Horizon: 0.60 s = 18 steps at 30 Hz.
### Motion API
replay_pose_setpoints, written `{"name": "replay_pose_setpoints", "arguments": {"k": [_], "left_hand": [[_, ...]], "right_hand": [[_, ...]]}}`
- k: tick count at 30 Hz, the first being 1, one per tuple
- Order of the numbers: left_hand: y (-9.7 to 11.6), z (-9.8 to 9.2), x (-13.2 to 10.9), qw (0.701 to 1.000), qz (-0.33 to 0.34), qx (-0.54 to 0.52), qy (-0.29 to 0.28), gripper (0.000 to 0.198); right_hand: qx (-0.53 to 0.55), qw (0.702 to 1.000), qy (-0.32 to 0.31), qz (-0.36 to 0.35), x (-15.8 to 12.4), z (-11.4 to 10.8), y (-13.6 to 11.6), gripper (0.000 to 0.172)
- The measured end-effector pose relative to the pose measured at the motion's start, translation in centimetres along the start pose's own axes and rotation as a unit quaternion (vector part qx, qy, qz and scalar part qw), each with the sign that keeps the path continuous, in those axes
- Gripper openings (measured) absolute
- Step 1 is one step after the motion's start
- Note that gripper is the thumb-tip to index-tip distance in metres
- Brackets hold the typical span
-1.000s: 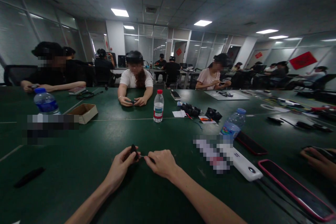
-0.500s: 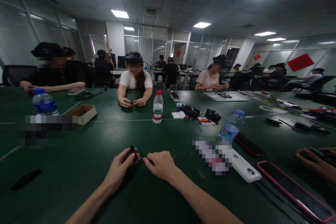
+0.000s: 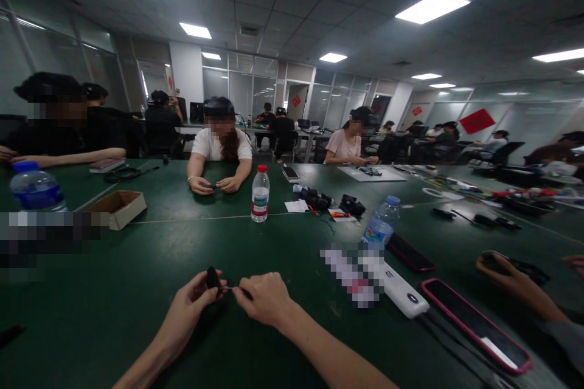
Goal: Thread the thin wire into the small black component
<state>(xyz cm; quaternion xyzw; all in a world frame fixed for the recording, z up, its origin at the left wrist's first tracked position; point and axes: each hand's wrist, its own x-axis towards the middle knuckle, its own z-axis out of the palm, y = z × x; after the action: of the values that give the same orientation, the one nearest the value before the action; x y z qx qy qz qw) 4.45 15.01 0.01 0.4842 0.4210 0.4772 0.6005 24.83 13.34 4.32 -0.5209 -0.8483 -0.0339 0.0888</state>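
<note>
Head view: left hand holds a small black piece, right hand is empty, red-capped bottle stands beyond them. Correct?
No: the right hand isn't empty; the head view shows it gripping a thin tool. The left hand does hold a small black piece, and the red-capped bottle stands beyond both.

The middle bottle (image 3: 260,199) stands on the table (image 3: 118,322). Left of it sits the box (image 3: 130,213); farther left, the left bottle (image 3: 39,189). Behind it, slightly right, lies a phone (image 3: 291,174); behind, to the left, sits a co-worker (image 3: 214,144). Right of it lie the parts (image 3: 316,199); nearer and farther right come the right bottle (image 3: 381,222) and power bank (image 3: 401,292). Before it are the left hand (image 3: 195,299) and right hand (image 3: 266,298).
</note>
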Motion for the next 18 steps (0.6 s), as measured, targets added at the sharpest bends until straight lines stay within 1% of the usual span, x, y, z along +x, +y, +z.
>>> {"name": "replay_pose_setpoints", "arguments": {"k": [5, 11, 18], "left_hand": [[0.12, 0.09, -0.02, 1.000, 0.015, 0.006, -0.007, 0.051], [0.46, 0.11, -0.15, 1.000, 0.010, 0.016, -0.003, 0.052], [0.02, -0.23, 0.03, 1.000, -0.004, -0.017, -0.013, 0.043]], "right_hand": [[0.001, 1.000, -0.003, 0.009, -0.02, -0.07, -0.10, 0.046], [0.004, 1.000, -0.014, 0.010, -0.06, -0.14, -0.17, 0.047], [0.010, 1.000, -0.008, 0.001, 0.04, -0.14, -0.16, 0.045]]}}
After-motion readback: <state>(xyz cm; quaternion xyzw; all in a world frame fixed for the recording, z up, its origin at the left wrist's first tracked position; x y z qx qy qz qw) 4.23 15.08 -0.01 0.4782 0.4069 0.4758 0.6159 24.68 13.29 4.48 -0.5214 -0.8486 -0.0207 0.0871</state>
